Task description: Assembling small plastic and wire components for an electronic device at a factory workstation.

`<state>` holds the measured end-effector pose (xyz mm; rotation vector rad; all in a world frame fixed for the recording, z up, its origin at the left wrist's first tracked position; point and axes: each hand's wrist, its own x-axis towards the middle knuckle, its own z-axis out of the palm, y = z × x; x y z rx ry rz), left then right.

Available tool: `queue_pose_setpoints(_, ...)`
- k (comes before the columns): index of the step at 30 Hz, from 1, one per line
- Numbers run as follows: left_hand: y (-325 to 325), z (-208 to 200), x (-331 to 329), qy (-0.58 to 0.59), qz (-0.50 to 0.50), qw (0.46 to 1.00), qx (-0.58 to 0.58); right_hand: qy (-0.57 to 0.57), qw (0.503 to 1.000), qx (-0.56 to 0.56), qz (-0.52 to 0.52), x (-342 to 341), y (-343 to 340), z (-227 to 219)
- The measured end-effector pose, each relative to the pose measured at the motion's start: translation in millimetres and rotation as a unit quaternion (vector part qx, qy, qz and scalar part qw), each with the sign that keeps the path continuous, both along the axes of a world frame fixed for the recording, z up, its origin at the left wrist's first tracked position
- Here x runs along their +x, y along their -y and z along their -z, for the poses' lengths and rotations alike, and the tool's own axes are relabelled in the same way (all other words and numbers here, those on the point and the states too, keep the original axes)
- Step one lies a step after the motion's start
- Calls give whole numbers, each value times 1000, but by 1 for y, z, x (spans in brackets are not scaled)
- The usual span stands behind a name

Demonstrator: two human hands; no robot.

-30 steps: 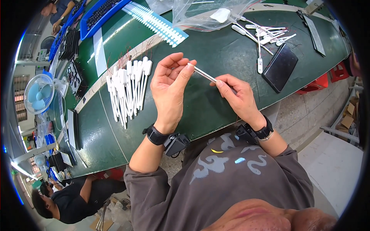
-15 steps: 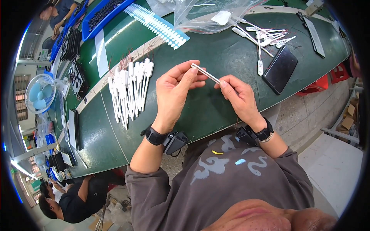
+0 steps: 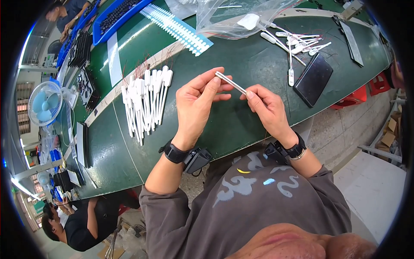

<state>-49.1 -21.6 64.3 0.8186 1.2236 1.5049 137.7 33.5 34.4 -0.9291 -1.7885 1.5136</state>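
Note:
Between my hands, a slim white rod [image 3: 232,83] with a dark line along its length slants down to the right over the green tabletop. My left hand [image 3: 193,105] pinches its upper end between thumb and index finger, the other fingers curled loosely. Thumb and fingers of my right hand [image 3: 268,110] close on its lower end, hiding what lies inside the grip. To the left of my left hand lies a dense pile of white paddle-ended sticks [image 3: 144,97] with thin red wires. More such wired sticks [image 3: 297,41] lie scattered at the far right.
A flat black rectangular device [image 3: 314,80] lies right of my right hand. Beyond are a clear plastic bag [image 3: 228,19], a sheet of white die-cut pieces [image 3: 179,30] and a blue tray [image 3: 99,32] of black parts. A fan [image 3: 44,103] and co-workers are at the left.
My left hand has shifted very slightly to the right, still pinching the rod. The right hand stays almost where it was, and the piles have not moved.

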Motion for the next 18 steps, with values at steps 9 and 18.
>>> queue_pose_setpoints(9,-2,1,-4,-43,37,998,18,-73,992,-90,-57,11,-9,5)
queue_pose_setpoints(18,-19,14,-2,-113,60,992,7,-46,964,-215,-153,39,-46,-4)
